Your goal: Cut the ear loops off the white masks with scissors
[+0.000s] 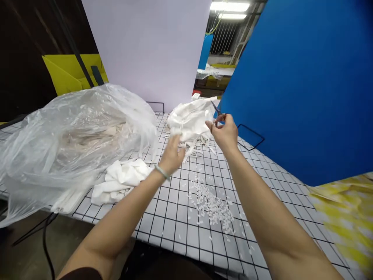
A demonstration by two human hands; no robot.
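Observation:
My right hand (225, 132) grips a small pair of scissors (216, 107), blades pointing up and to the left. Beyond it lies a heap of white cloth pieces (190, 118) with loose strips at its near edge. My left hand (172, 155) reaches out toward that heap, fingers stretched and somewhat blurred, with nothing seen in it; whether it touches the cloth I cannot tell. A pale bangle circles the left wrist. Many tiny white snippets (212, 204) are scattered on the table between my forearms.
A large clear plastic bag (116, 97) with pale cloth inside covers the table's left. White folded cloth (122, 181) sits beside it. Upright panels, one pale (145, 46) and one blue (305, 89), stand behind the grid-patterned table (180, 229). Yellow checked cloth (346, 210) lies at right.

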